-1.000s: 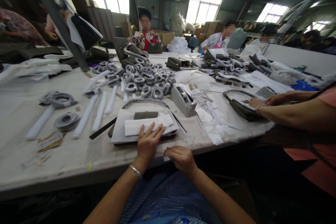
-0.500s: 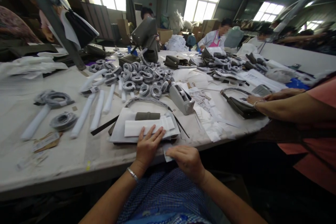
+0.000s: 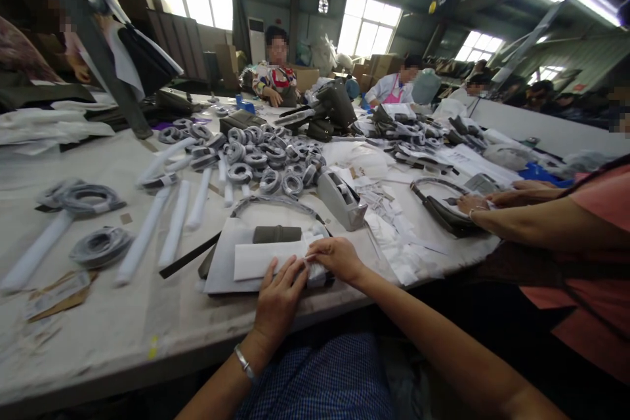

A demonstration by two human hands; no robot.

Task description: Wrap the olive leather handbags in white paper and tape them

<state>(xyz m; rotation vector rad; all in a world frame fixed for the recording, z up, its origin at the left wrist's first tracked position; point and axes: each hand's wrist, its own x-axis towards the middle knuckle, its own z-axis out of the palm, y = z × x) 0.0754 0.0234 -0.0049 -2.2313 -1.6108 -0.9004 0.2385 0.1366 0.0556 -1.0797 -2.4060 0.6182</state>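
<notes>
A dark handbag [image 3: 207, 264] lies flat on the table in front of me, mostly covered by white packing paper [image 3: 224, 259]. On it rest a folded white foam strip [image 3: 256, 262] and a dark olive roll-shaped piece [image 3: 276, 234]. My left hand [image 3: 281, 298] presses flat on the strip's lower edge, fingers stretched out. At the strip's right end, my right hand [image 3: 339, 259] pinches a thin white sheet [image 3: 317, 273]; the fingertips partly hide it. Behind the bag arches its wrapped handle [image 3: 275, 201], and a dark strap [image 3: 189, 256] sticks out left.
A grey tape dispenser [image 3: 342, 200] stands just behind the bag. Beyond lie many wrapped coiled straps [image 3: 270, 157]; white foam tubes [image 3: 145, 236] lie left. To the right, a co-worker's hands [image 3: 475, 203] touch another dark bag [image 3: 447, 213]. Other people sit across the table.
My right hand has moved up from the table's front edge onto the strip's right end, bringing the thin white sheet over. My left hand stays on the strip. The view has shifted slightly.
</notes>
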